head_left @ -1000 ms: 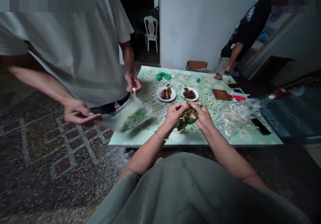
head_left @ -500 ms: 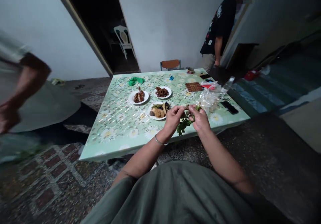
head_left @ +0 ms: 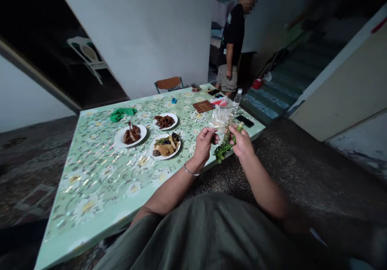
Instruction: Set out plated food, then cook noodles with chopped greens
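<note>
The bunch of leafy greens is held up in front of the person's body, over the near edge of the table; its pale green stems poke up past the fingers, while its darker, ruffled leaves droop down and to the left, some looking slightly limp. The right hand grips the stems between thumb and bent fingers. The left hand, with a silver bracelet on its wrist, is just beside the leaves, its fingers curled and thumb drawn in; whether anything small is pinched there I cannot tell. Directly behind the greens, a crumpled clear plastic bag takes up the corner of the table, near a black phone, a clear bottle and a brown slatted mat. To the left of the hands are three dishes: browned poultry, dark brown strips of food, and a mixed plateful of tan pieces and green stalks. A rumpled green cloth lies beyond the poultry, and a small blue object sits farther along. An orange-backed chair stands at the far edge; another person in a black shirt is beyond the table's far corner.
</note>
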A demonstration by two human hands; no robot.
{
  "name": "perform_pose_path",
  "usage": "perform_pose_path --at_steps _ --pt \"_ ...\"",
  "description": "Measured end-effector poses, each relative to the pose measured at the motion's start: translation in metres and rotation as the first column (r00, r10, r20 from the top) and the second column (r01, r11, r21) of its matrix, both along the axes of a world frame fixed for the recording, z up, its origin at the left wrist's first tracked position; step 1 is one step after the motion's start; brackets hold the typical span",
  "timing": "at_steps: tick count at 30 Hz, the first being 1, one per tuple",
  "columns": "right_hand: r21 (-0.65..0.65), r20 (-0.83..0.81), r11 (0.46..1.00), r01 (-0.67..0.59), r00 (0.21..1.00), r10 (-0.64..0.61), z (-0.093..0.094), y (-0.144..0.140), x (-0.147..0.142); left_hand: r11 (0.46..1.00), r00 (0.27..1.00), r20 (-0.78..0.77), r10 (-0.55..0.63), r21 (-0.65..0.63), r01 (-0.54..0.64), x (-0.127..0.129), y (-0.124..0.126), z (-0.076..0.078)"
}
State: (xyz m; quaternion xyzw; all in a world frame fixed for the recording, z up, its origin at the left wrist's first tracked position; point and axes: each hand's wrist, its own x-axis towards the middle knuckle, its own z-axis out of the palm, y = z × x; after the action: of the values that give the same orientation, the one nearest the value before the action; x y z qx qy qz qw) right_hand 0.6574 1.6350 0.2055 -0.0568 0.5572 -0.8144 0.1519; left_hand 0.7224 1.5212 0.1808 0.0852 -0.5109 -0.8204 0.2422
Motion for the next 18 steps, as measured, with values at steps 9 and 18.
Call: perform_pose_path --at_steps 9,18 --pt "0.029 0.022 0.995 0.093 0.995 -0.093 0.006 -0.018 0.001 0.980 0.981 0.124 -0.146 -0.114 0.160 -0.016 -0.031 0.007" --pt "0.022 0.055 0.996 0.085 0.995 -0.086 0.018 -0.028 0.005 0.973 0.986 0.072 -0.150 -0.168 0.161 -0.031 -0.045 -0.005"
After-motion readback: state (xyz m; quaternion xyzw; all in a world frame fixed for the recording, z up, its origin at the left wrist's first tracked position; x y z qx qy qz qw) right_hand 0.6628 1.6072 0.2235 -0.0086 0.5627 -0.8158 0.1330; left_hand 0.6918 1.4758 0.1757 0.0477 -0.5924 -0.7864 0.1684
